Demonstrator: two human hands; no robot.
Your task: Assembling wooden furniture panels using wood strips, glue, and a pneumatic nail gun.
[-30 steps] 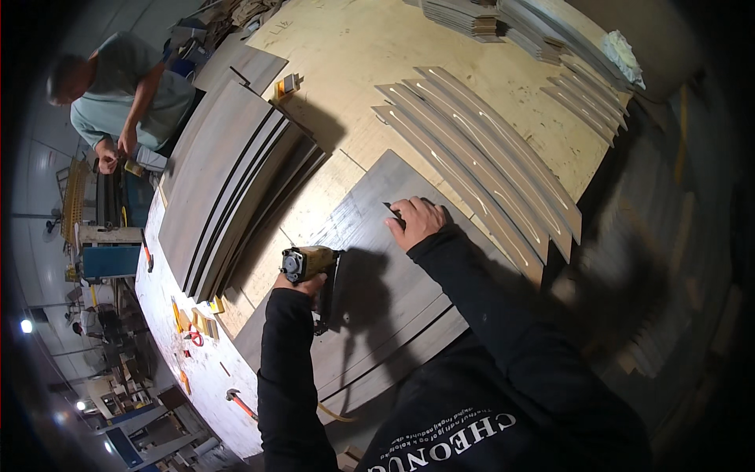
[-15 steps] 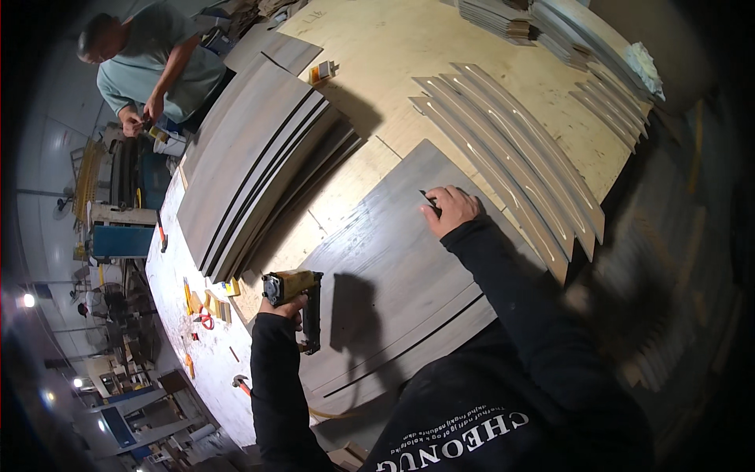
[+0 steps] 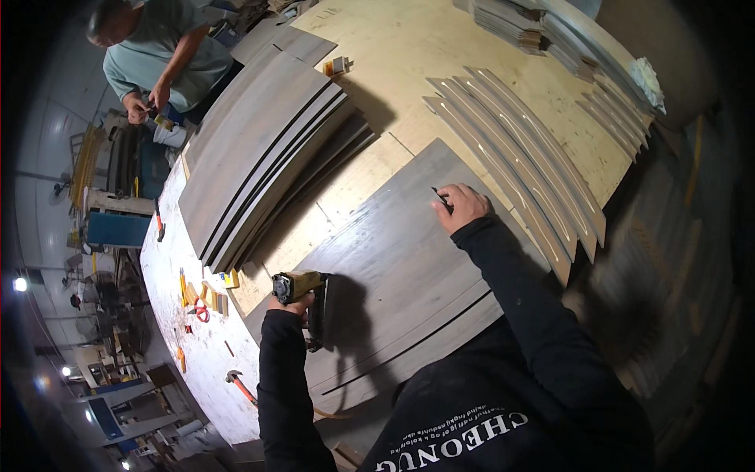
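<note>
My left hand [image 3: 289, 308] is closed round the grip of a yellow and black nail gun [image 3: 300, 288], held just over the left part of a grey wood-grain panel [image 3: 401, 252]. The gun throws a dark shadow on the panel. Near the panel's far right edge, my right hand [image 3: 465, 206] rests with bent fingers, pinching a small dark object [image 3: 443, 198] whose kind I cannot make out. A long dark slot [image 3: 409, 344] runs along the panel's near side. Right of that hand lie several curved brown strips [image 3: 511, 157] with pale glue lines along them.
A stack of grey panels [image 3: 263, 149] stands at the left. Hammers [image 3: 242, 387], red-handled pliers [image 3: 201, 311] and other small tools lie on the white tabletop [image 3: 177, 271]. More strips [image 3: 617, 118] sit at the far right. Another person [image 3: 169, 55] works at the far left.
The nail gun in my left hand has shifted slightly right and lower over the panel, its shadow now close beside it. The whole view has moved a little. My right hand keeps its pinch.
</note>
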